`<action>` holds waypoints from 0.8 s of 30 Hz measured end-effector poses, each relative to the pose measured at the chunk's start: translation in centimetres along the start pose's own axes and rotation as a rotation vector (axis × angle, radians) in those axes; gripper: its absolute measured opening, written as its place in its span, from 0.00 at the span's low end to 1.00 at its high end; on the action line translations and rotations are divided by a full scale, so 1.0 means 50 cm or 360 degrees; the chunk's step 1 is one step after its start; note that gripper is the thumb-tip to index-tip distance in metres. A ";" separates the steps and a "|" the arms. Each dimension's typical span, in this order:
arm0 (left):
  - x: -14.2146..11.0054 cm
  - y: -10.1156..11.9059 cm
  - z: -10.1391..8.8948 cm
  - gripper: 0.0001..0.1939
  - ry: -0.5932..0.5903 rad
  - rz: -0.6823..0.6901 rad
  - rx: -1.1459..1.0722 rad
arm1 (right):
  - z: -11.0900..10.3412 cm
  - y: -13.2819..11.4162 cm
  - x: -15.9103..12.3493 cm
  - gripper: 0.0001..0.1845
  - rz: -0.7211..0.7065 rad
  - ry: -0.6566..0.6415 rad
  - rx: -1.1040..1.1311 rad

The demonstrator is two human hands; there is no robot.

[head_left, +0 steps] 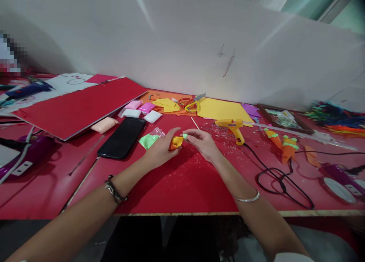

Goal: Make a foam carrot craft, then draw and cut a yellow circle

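Note:
My left hand [162, 150] grips a small orange and yellow cone-shaped piece [176, 142] between thumb and fingers, its yellow opening turned toward my other hand. In my right hand [203, 143], thumb and fingertips pinch a small light green clay ball [185, 136], right beside the cone's edge; whether the two touch I cannot tell. A flattened lump of green clay [148, 141] on clear plastic lies just left of my left hand. Farther right, finished-looking orange cones [288, 150] with green balls on top rest on the table.
A black phone [122, 137] and clay packets [152, 116] lie to the left, near a red board [85, 104]. Scissors [192, 104] rest by yellow sheets [222, 109] at the back. A yellow glue gun [235, 129] trails a looped black cable [282, 186] on the right.

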State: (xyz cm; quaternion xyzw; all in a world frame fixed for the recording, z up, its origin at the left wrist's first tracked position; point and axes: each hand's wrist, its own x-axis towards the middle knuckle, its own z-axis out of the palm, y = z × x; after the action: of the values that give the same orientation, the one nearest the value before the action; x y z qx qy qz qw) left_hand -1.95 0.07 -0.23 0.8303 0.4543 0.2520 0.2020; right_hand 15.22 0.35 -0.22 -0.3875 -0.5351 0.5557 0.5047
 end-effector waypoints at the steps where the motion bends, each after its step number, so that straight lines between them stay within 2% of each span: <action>1: 0.000 0.000 0.000 0.29 0.0002 -0.0005 -0.0004 | 0.000 0.000 0.000 0.09 0.0003 -0.0002 -0.0001; 6: -0.001 -0.001 0.001 0.29 0.0011 -0.0003 -0.0003 | -0.001 -0.002 0.000 0.15 -0.0086 0.0018 -0.0104; 11: -0.001 -0.003 0.003 0.29 -0.0014 -0.0003 -0.0005 | -0.001 -0.004 -0.002 0.09 -0.0111 -0.0014 -0.0218; 24: -0.002 -0.010 0.005 0.29 -0.0030 0.0018 -0.0028 | -0.001 0.001 -0.002 0.10 -0.0148 -0.0099 -0.0366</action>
State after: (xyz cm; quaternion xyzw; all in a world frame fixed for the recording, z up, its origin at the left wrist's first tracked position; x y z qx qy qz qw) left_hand -2.17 0.23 -0.73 0.8334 0.4454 0.2492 0.2120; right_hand 15.27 0.26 -0.31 -0.4001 -0.6280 0.4784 0.4655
